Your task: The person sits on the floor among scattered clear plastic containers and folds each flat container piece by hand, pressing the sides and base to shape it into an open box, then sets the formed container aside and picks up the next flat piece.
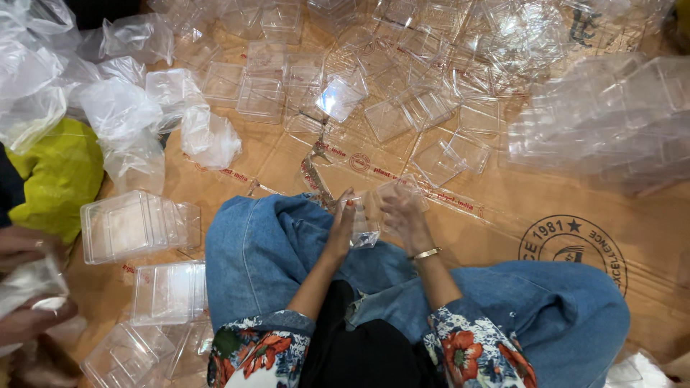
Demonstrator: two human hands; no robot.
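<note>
Flattened brown cardboard (496, 215) covers the floor, and the person sits on it cross-legged in blue jeans (266, 251). Scattered clear plastic boxes (402, 79) lie across the cardboard ahead, with crumpled clear bags (118, 108) and a yellow bag (57, 172) to the left. Stacks of clear boxes (136, 226) stand beside the left knee. Another person's hand (25, 287) shows at the left edge. Above the lap, the left hand (341, 223) and right hand (402, 215) both grip a small clear box (370, 215) between them, fingers curled around its sides. A gold bangle (426, 253) circles the right wrist.
</note>
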